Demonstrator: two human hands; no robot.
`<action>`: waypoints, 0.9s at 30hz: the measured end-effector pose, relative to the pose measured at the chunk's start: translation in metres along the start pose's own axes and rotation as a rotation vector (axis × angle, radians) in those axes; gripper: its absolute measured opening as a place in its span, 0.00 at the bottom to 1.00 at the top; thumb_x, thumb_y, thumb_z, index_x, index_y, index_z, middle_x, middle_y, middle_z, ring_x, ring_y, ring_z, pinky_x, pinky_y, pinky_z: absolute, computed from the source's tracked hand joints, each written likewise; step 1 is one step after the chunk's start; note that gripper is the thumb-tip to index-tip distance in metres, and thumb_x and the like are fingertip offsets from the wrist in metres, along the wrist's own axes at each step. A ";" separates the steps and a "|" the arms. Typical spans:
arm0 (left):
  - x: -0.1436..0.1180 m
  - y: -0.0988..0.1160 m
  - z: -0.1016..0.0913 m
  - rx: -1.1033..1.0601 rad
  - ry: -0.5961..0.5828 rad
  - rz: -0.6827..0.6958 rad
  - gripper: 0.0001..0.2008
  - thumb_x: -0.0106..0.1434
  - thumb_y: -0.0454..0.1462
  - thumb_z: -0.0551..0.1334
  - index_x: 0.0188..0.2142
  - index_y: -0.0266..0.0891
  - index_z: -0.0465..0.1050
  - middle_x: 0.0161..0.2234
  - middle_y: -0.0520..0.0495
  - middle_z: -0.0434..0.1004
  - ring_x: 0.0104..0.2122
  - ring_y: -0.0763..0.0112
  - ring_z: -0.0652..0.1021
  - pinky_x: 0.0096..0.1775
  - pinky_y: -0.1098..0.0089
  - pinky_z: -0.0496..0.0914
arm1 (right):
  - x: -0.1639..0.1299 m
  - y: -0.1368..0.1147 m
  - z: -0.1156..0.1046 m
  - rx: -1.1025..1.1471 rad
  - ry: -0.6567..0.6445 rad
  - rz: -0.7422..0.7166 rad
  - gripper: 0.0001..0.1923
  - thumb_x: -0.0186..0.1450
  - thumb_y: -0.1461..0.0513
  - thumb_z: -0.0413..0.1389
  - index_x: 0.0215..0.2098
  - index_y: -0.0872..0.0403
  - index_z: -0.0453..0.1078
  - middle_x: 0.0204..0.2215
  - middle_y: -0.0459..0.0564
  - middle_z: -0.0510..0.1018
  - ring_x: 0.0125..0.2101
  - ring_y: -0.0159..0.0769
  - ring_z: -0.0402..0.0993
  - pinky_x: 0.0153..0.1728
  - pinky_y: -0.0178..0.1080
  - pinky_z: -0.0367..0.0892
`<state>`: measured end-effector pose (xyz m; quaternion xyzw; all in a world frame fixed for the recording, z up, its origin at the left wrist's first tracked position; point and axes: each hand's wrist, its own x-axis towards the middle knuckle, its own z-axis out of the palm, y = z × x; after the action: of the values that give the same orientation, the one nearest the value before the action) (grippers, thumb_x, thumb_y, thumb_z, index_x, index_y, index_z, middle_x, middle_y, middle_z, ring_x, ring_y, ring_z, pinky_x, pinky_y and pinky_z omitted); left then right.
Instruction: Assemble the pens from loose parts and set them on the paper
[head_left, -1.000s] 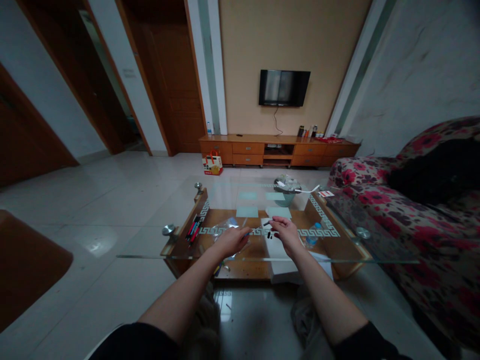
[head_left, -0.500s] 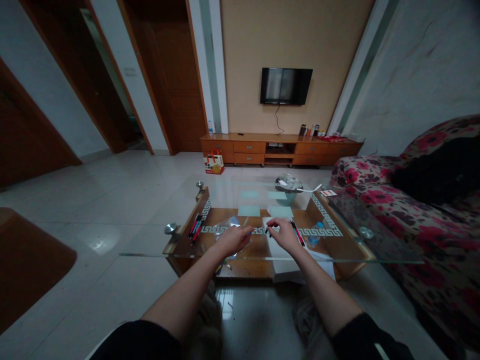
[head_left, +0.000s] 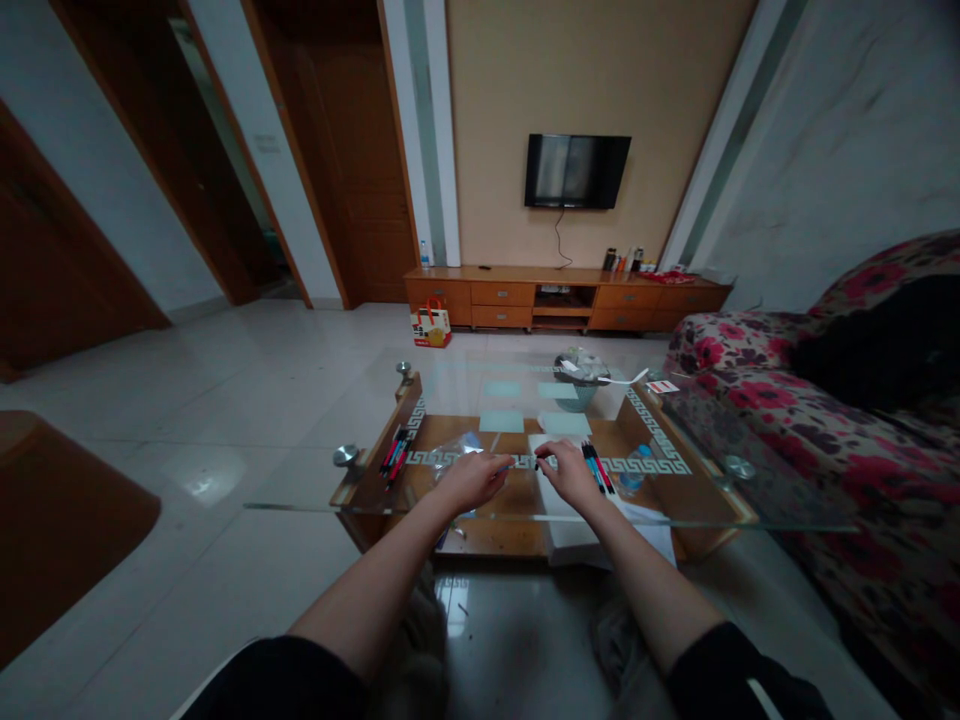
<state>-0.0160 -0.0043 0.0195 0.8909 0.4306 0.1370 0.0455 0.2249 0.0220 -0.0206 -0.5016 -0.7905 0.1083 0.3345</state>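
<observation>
Left hand (head_left: 469,479) curled over the glass tabletop (head_left: 300,490), fingers together around a thin blue-tipped pen (head_left: 501,467) that pokes out toward the right; most of the pen hidden inside the fist. Right hand (head_left: 568,470) just beside it, thumb and forefinger pinched on something small and dark at the pen's tip, too tiny and dim to name; whether a cap or the pen's own end, cannot tell. Clear plastic bag (head_left: 454,449) partly covered by the left hand, contents unreadable. A few pens, red, black and blue (head_left: 598,467), lying loose on the glass just right of the right hand. Another bunch of pens (head_left: 394,455) well apart at the left edge of the table. White sheet (head_left: 559,495) under the right hand, its near part seen only through the glass. Wooden lower shelf (head_left: 517,495) showing beneath, blurred by reflections. Small water bottle (head_left: 631,468) on that shelf, half lost in glare. Bowl of crumpled stuff (head_left: 577,372) at the far end, contents hard to make out. Floral sofa (head_left: 795,410) cut off at the right edge; both sleeves cropped at the bottom.
</observation>
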 end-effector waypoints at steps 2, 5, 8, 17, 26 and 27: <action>0.000 -0.001 0.001 -0.006 -0.001 0.000 0.11 0.68 0.41 0.53 0.48 0.47 0.68 0.38 0.46 0.77 0.37 0.65 0.76 0.38 0.71 0.66 | 0.000 0.000 0.001 -0.001 -0.003 -0.005 0.08 0.62 0.64 0.55 0.39 0.51 0.73 0.35 0.49 0.78 0.42 0.41 0.69 0.45 0.42 0.61; 0.000 -0.001 0.002 -0.008 -0.006 0.003 0.12 0.68 0.41 0.52 0.48 0.47 0.68 0.38 0.46 0.77 0.37 0.64 0.76 0.38 0.71 0.66 | -0.001 -0.001 0.003 0.001 -0.021 -0.008 0.07 0.62 0.64 0.55 0.39 0.51 0.72 0.35 0.49 0.77 0.41 0.41 0.70 0.44 0.42 0.61; 0.000 -0.001 0.002 -0.001 -0.010 -0.007 0.12 0.68 0.41 0.52 0.48 0.46 0.69 0.38 0.46 0.77 0.38 0.64 0.77 0.39 0.71 0.66 | -0.002 -0.004 0.002 -0.004 -0.027 -0.001 0.09 0.62 0.64 0.55 0.41 0.51 0.71 0.34 0.49 0.77 0.40 0.40 0.70 0.44 0.41 0.61; 0.001 -0.001 0.002 0.020 -0.028 -0.005 0.12 0.68 0.41 0.52 0.48 0.46 0.69 0.37 0.46 0.77 0.38 0.64 0.77 0.38 0.71 0.66 | -0.005 -0.001 0.005 -0.086 -0.052 0.020 0.16 0.61 0.64 0.56 0.48 0.51 0.68 0.37 0.49 0.77 0.43 0.40 0.69 0.45 0.41 0.60; -0.001 -0.003 0.004 0.023 -0.110 -0.141 0.15 0.68 0.45 0.51 0.50 0.43 0.67 0.36 0.42 0.77 0.37 0.60 0.77 0.38 0.68 0.66 | -0.007 -0.015 -0.005 -0.078 0.140 -0.039 0.23 0.60 0.64 0.54 0.54 0.55 0.62 0.47 0.57 0.70 0.50 0.47 0.64 0.52 0.48 0.60; -0.002 -0.003 0.003 0.024 -0.116 -0.157 0.15 0.67 0.45 0.52 0.49 0.42 0.67 0.35 0.41 0.77 0.37 0.59 0.77 0.38 0.68 0.66 | -0.008 -0.020 -0.008 -0.051 0.157 -0.049 0.22 0.61 0.65 0.53 0.54 0.54 0.63 0.47 0.57 0.70 0.49 0.47 0.65 0.52 0.49 0.60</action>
<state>-0.0184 -0.0036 0.0154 0.8613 0.4975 0.0760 0.0702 0.2175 0.0043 -0.0075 -0.4972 -0.7764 0.0404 0.3851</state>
